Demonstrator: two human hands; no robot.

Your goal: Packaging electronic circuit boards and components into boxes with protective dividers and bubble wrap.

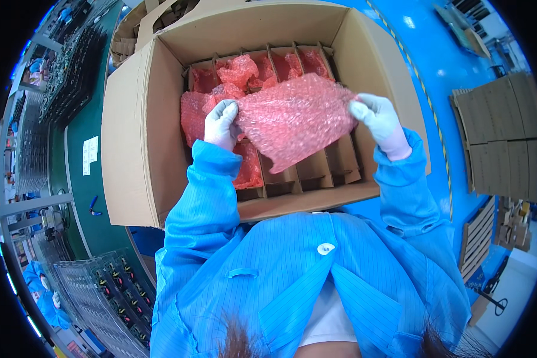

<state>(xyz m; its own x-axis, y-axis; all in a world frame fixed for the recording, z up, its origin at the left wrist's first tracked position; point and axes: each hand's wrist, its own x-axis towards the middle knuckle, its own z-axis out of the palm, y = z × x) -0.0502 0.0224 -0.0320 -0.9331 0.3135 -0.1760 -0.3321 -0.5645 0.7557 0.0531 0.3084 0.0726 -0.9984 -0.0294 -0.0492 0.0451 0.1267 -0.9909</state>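
Observation:
A pink bubble wrap bag (298, 116) is stretched between my two white-gloved hands, above a large open cardboard box (125, 137). Its left edge is pinched by my left hand (222, 122); my right hand (377, 119) grips the upper right corner. Whether anything lies inside the bag I cannot tell. Below it, cardboard dividers (313, 170) split the box into compartments. More pink bubble wrap (237, 71) fills several compartments at the far side and the left. Some near right compartments show bare cardboard, and the bag hides the middle ones.
To the left runs a green workbench (95, 185) with white paper labels (89, 155), a small blue-handled tool (94, 206) and racks of clear trays (110, 292). Stacked flat cartons (501, 134) stand at the right on the blue floor (420, 36), past a yellow-black line.

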